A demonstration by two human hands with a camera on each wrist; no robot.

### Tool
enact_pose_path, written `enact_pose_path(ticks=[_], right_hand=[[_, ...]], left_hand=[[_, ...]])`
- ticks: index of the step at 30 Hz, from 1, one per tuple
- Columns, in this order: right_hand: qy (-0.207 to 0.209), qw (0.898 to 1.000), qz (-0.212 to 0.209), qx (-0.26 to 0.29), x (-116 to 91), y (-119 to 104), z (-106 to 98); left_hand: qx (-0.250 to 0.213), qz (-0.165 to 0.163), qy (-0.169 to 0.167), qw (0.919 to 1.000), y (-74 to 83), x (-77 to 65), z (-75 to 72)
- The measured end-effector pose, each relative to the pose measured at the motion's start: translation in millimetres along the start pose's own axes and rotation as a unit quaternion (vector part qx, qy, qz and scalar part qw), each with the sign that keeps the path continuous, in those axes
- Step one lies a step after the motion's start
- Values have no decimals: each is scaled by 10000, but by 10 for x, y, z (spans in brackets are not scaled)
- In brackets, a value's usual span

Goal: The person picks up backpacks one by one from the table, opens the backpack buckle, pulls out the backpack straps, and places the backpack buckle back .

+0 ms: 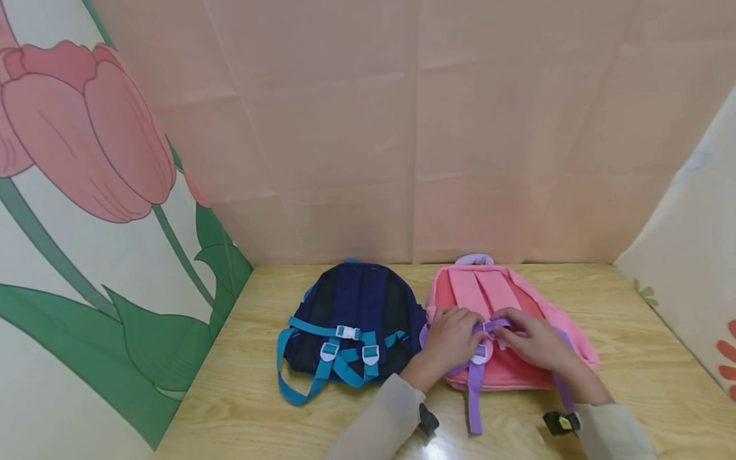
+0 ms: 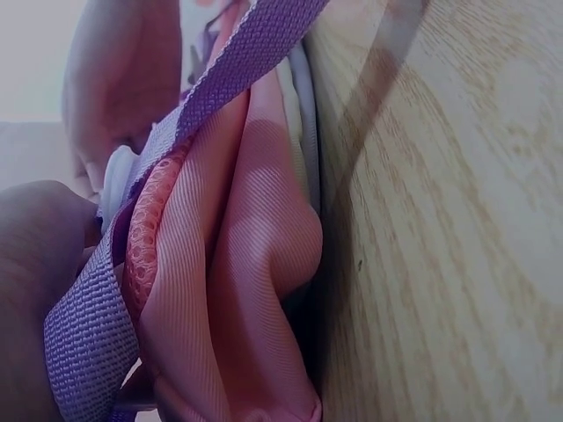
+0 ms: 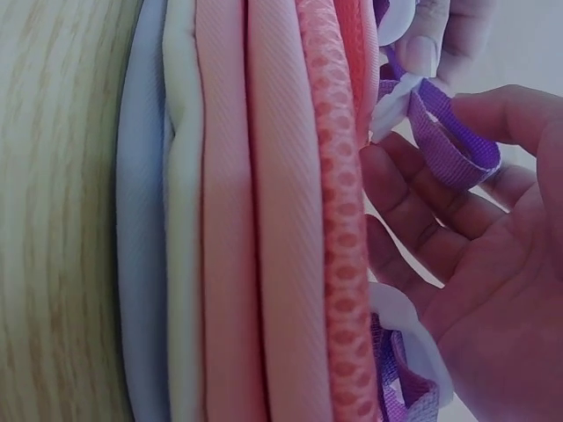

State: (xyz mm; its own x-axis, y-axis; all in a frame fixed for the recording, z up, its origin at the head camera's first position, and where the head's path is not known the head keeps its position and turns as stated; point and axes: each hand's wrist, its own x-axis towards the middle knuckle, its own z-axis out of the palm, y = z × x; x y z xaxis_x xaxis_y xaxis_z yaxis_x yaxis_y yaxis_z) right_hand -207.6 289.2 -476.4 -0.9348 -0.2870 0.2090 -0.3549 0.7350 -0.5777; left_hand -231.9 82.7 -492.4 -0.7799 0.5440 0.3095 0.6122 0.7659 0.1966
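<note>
A pink backpack (image 1: 517, 287) lies with its strap side up. My left hand (image 1: 454, 335) bends over its middle and pinches a white buckle (image 3: 398, 105) on the purple chest strap (image 1: 497, 324). From the other side, my right hand (image 1: 537, 338) has its thumb and fingers around a loop of that same strap (image 3: 457, 158), close to the buckle. The right wrist view shows the left thumb (image 3: 423, 54) against the buckle. Whether the buckle's halves are joined, I cannot tell. A purple strap end (image 1: 475, 402) hangs over the bag's lower edge.
Left of the pink bag lies a dark blue backpack (image 1: 362, 287) with teal straps (image 1: 305, 390) and a fastened-looking white buckle (image 1: 347, 332). Both bags rest on a wooden table (image 1: 230, 396). A pinkish wall covering (image 1: 345, 128) rises behind, with flower-printed panels (image 1: 86, 140) at the sides.
</note>
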Motion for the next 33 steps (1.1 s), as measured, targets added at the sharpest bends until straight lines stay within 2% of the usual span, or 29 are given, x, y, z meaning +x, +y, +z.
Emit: enact_pose_path(ticks=[7,11,23,33], right_hand=[[-96,9998,-158,124,17,-38,-3],[-122,9997,-115,157,19,-53,-1],[145,9997,-177,-128,9,4,28],[285,9991,-286,-93,2,26,34]], left_hand=[[5,-1,20,10000,4,-7,-4],[37,-13,38,10000,8,-7,-6],[29,-3,49,10000,3,-2,-2],[-72,-49,8,10000,-2,-1,6]])
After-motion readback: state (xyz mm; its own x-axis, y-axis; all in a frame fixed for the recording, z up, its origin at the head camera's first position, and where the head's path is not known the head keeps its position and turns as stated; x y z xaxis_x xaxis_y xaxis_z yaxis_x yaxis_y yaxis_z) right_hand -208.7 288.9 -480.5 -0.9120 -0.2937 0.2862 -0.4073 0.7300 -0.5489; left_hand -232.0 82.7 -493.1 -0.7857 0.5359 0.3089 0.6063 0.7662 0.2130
